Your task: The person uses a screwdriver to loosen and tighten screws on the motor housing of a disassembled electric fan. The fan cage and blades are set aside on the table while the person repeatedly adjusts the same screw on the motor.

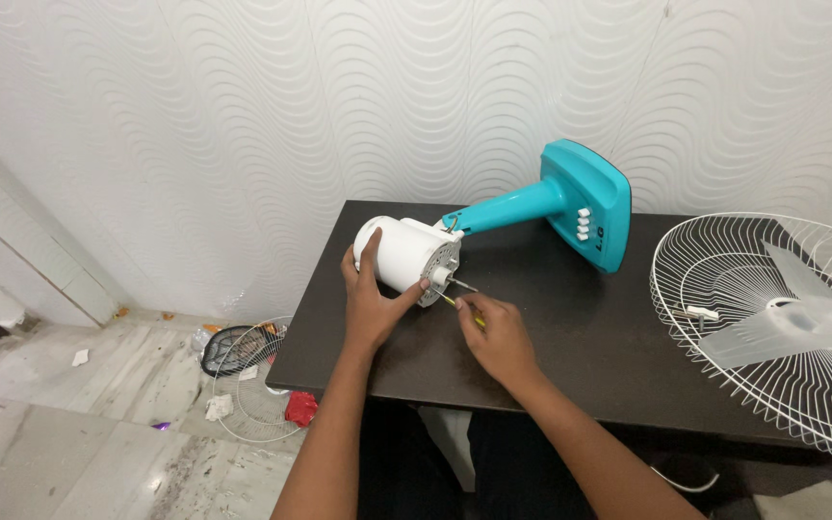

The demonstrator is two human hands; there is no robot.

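Head view: the left hand point(370, 303) wraps its fingers around the white fan motor point(404, 252), steadying it on its side on the dark surface point(580, 337). The right hand point(500, 337) pinches a yellow-handled screwdriver point(456, 302), its tip just beyond the fingertips at the motor's face.

Bare dark table point(570, 337) lies open between the white fan motor point(404, 252) and the wire grille point(772, 327). The teal fan base point(589, 202) blocks the back edge.
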